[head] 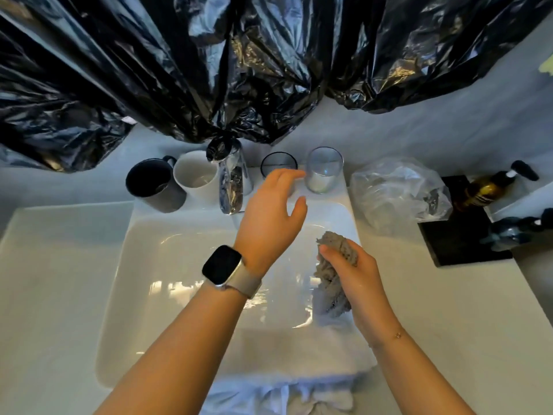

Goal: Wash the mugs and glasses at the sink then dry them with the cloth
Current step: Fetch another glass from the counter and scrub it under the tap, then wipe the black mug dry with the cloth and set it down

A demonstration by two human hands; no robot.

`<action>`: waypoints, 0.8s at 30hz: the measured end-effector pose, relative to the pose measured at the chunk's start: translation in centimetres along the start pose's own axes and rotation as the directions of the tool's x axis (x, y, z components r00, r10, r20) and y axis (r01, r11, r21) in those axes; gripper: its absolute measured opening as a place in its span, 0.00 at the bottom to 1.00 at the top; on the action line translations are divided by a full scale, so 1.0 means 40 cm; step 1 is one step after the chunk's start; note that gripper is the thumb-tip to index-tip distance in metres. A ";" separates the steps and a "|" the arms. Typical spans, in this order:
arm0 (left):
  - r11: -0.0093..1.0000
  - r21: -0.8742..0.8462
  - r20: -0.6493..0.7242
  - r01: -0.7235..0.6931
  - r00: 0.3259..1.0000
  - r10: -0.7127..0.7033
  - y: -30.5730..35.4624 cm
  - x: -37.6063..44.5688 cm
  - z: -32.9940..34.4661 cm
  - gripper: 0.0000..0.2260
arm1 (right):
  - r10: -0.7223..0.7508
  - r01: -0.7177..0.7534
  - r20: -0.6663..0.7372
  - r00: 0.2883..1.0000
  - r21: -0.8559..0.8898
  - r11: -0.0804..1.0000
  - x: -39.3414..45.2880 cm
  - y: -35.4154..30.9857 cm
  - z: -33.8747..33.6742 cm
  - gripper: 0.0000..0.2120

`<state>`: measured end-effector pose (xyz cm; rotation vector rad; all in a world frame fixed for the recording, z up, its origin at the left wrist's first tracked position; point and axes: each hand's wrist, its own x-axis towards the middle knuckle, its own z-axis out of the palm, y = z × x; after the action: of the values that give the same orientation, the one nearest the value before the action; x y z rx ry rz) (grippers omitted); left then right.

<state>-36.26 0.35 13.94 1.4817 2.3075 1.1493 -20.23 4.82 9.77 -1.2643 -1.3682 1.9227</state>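
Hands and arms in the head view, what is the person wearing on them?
Both forearms are bare, with no sleeves in sight. The left wrist carries a smartwatch with a dark rectangular screen, a silvery case and a pale band. The right wrist has a thin bracelet with a small charm. No rings or gloves show.

- The person is showing two bare forearms reaching in from the near edge, with no sleeves covering them as far up as the view goes.
- The left wrist is wearing a smartwatch with a rounded rectangular face; its screen is showing dark and blank, and its case edge is gleaming silver.
- A pale, cream-coloured watch strap is wrapping around that wrist.
- The right wrist is wearing a thin, fine bracelet with one small bead-like charm; further detail is too small to tell.
- Both hands are showing no rings or gloves.
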 end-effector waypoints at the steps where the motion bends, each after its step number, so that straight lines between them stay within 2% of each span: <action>1: 1.000 0.016 -0.054 -0.019 0.998 0.020 -0.009 -0.021 -0.036 0.15 | 0.002 -0.002 0.010 1.000 -0.011 1.000 -0.003 -0.003 0.012 0.06; 3: 0.994 0.105 -0.171 -0.028 0.984 0.046 -0.037 -0.041 -0.102 0.13 | -0.018 0.019 0.026 1.000 -0.057 0.998 -0.007 -0.005 0.034 0.06; 6: 0.961 0.271 -0.271 0.061 0.963 0.015 -0.089 -0.030 -0.169 0.20 | -0.021 0.024 0.038 0.999 -0.074 0.997 -0.015 0.000 0.064 0.07; 10: 0.960 0.273 -0.154 0.064 0.988 -0.022 -0.137 -0.022 -0.181 0.26 | -0.055 0.058 0.062 0.997 -0.051 0.997 -0.030 0.008 0.100 0.08; 17: 0.967 0.249 -0.100 0.062 0.994 -0.038 -0.177 -0.124 -0.158 0.30 | -0.014 0.015 0.039 0.999 -0.036 0.999 -0.051 -0.001 0.124 0.12; 19: 0.983 0.159 -0.146 0.096 0.987 -0.073 -0.176 -0.189 -0.152 0.29 | -0.011 0.014 0.050 0.999 -0.052 0.999 -0.060 -0.011 0.130 0.13; 21: 0.986 -0.088 -0.167 0.145 0.973 -0.158 -0.160 -0.275 -0.134 0.28 | -0.013 0.016 0.045 0.999 -0.065 0.998 -0.067 -0.021 0.140 0.16; 23: 0.919 -0.312 0.021 0.240 0.969 -0.246 -0.142 -0.343 -0.102 0.29 | 0.010 -0.012 0.063 0.998 0.025 1.000 -0.076 -0.028 0.160 0.20; 24: 0.894 -0.341 0.152 0.291 0.955 -0.253 -0.129 -0.364 -0.083 0.31 | 0.019 -0.028 0.093 0.996 0.094 0.995 -0.083 -0.031 0.173 0.21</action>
<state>-34.42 -14.57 9.06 1.0222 2.0146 1.2916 -24.86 -0.61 12.83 -1.1646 -1.2938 2.0594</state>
